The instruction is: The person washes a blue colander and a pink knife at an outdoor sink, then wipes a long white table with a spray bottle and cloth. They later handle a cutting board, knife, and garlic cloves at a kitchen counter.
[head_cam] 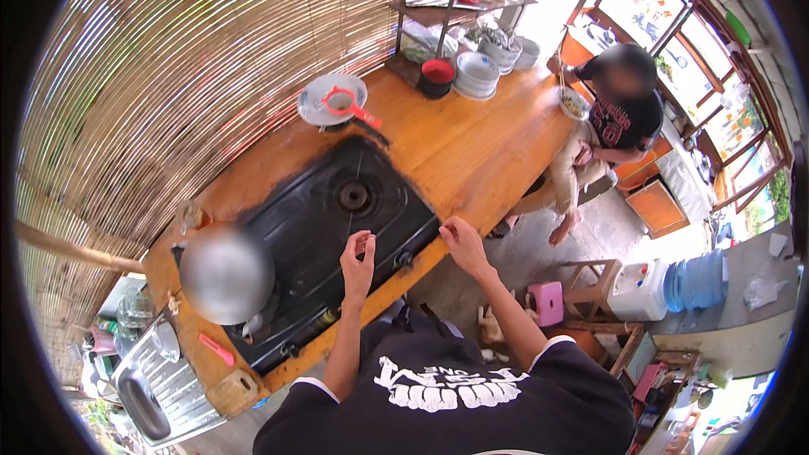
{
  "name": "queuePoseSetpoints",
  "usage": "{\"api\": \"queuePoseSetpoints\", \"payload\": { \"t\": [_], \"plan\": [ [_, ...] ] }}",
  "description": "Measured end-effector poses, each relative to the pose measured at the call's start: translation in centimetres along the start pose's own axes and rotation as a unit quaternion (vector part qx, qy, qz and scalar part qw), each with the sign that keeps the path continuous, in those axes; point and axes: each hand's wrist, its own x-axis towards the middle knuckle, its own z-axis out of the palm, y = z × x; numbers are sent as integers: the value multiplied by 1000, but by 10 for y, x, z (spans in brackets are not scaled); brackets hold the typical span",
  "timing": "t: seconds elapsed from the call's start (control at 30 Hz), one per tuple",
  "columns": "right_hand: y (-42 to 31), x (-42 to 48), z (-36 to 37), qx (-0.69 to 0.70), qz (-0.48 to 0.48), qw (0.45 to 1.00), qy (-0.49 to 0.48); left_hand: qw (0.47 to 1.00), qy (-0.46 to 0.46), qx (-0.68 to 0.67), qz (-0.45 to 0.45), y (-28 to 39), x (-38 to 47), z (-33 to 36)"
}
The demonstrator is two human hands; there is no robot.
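My left hand (358, 268) hovers over the front part of a black two-burner gas stove (303, 221), fingers curled and thumb apart, with nothing visible in it. A bare burner (353, 196) lies beyond it. A thin pale line runs from near these fingers towards that burner; whether it is a thread or a mark is unclear. My right hand (466, 245) is by the stove's right front corner, fingertips bent close together; whether they pinch something small cannot be seen. On the stove's left side a round silvery thing (227, 275) is blurred out.
A red strainer (341, 101) rests on a white dish (310, 106) behind the stove. Stacked white bowls (475, 76) and a black-and-red pot (436, 78) stand farther along the wooden table (461, 151). A seated person (622, 120) holds a food bowl (574, 104). A steel sink (148, 401) is left.
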Motion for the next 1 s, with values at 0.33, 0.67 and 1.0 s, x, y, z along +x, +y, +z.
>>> {"api": "queuePoseSetpoints", "payload": {
  "t": [0.33, 0.67, 1.0],
  "plan": [
    [42, 211, -31, -82, -35, 995, -42, 998, 12, 53, -15, 20, 79, 60],
    [84, 431, -9, -282, -276, 918, 30, 964, 221, 62, -136, 33, 74, 127],
    [77, 460, -15, -209, -306, 927, 63, 960, 236, 70, -135, 59, 105, 170]
  ]
}}
